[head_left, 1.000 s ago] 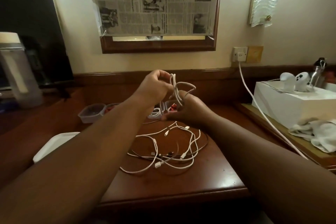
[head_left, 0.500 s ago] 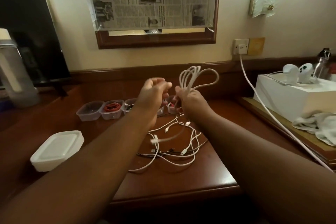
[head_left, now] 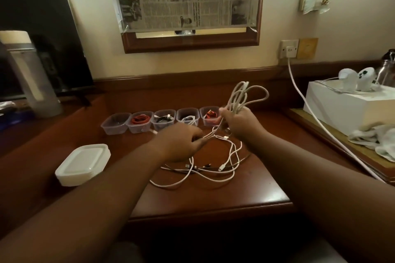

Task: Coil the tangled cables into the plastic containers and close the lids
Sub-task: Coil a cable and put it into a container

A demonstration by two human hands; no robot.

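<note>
The right hand (head_left: pixel 241 125) grips a bunch of white cable loops (head_left: pixel 242 96), fingers curled round the gathered strands; the loops stand up from the fist toward 12 o'clock. From the fist a strand runs toward 8 o'clock to the left hand (head_left: pixel 179 145), which pinches it between curled fingers just above the desk (head_left: pixel 213 200). At 6 o'clock from both hands lies the tangle (head_left: pixel 205 168) of white and dark cables, flat on the wood. Five open tubs (head_left: pixel 116 124) stand in a row at 11 o'clock from the left hand, side by side; the second holds a red coil (head_left: pixel 140 119), the others hold dark, white and red cables, and the leftmost looks bare. A stack of lids (head_left: pixel 83 163) sits at 9 o'clock from the tangle, well apart from it.
</note>
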